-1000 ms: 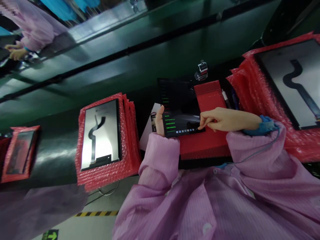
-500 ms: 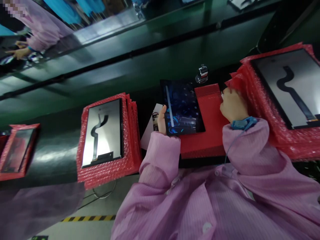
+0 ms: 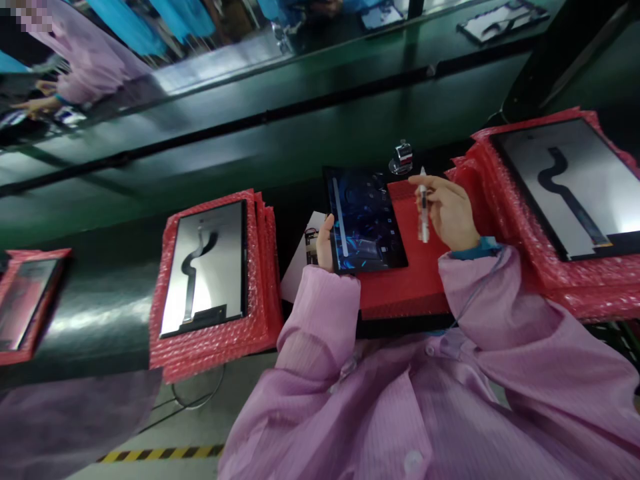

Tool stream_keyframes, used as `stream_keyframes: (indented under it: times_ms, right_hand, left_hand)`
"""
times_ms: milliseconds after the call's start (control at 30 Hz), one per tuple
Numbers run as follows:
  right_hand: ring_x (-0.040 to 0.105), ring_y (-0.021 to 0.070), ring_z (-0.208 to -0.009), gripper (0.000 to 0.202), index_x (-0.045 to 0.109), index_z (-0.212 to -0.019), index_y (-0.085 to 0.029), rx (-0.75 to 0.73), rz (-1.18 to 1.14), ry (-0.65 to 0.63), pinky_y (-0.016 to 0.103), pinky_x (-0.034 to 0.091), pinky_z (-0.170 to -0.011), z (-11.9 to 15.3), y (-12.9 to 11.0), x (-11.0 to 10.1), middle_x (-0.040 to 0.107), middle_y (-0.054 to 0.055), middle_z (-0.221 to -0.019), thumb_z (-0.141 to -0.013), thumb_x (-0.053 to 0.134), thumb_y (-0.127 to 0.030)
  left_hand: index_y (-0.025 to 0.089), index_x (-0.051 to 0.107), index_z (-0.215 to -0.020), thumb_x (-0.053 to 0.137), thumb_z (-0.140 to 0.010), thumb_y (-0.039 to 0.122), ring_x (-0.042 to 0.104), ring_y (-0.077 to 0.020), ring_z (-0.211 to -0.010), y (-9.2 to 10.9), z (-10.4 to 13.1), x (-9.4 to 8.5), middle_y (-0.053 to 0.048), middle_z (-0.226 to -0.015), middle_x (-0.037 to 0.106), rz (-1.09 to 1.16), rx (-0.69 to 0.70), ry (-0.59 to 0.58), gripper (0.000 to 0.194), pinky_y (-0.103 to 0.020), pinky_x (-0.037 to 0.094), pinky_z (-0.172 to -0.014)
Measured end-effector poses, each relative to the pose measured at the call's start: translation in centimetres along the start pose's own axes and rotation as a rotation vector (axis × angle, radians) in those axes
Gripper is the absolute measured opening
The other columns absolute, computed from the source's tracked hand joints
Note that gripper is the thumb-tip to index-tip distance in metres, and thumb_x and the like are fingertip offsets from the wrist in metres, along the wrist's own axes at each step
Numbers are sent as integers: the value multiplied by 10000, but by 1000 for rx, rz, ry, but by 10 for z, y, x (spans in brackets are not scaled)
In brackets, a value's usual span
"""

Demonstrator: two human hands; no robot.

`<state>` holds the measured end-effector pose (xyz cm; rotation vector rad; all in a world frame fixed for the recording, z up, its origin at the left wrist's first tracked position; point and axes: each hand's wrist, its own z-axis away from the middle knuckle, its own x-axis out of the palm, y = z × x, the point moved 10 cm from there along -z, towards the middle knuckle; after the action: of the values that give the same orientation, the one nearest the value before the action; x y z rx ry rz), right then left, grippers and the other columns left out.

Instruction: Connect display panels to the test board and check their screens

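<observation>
My left hand (image 3: 325, 247) grips the left edge of a tablet screen (image 3: 367, 220), its thumb on the front and its other fingers hidden behind. The screen is lit with a dark blue picture and small icons, and is held over a flat red sheet (image 3: 385, 297). In my right hand (image 3: 453, 212) is a slim white pen (image 3: 424, 210), pinched between the fingers to the right of the screen. A blue wrist strap (image 3: 477, 249) with a cord circles my right wrist. Behind my left hand lies a white card with a small circuit board (image 3: 311, 247).
Red bubble-wrap stacks topped with display panels stand at left (image 3: 203, 270) and right (image 3: 570, 187). Another wrapped panel (image 3: 30, 300) lies far left. A small shiny metal object (image 3: 401, 157) sits behind the red sheet. Across the bench, a person's pink sleeve (image 3: 95, 73) shows.
My right hand has lifted from beside the right stack and moved left towards the screen, with the pen now plainly visible in it. My left hand still holds the screen.
</observation>
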<state>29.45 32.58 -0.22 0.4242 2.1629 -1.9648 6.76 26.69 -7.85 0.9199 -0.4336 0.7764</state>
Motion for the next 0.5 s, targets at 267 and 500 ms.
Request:
stream_keyframes:
  times_ms: [267, 500]
  right_hand:
    - [654, 208, -1106, 410, 551, -1292, -270, -218, 142, 25, 392, 503, -1050, 4, -16, 29, 697, 72, -1130, -1062, 306, -504]
    - [501, 278, -1339, 199, 638, -1123, -272, -298, 391, -197, 502, 394, -1179, 0, -21, 77, 679, 70, -1301, -995, 493, -321]
  left_hand:
    - [250, 750, -1154, 514, -966, 435, 698, -335, -1213, 0, -1, -3, -81, -1013, 813, -17, -4, 6, 354, -450, 567, -1020]
    - [222, 754, -1118, 538, -965, 436, 673, -333, -1255, 0, -3, -1, -91, -1092, 797, 0, 30, -56, 341, -434, 559, -1028]
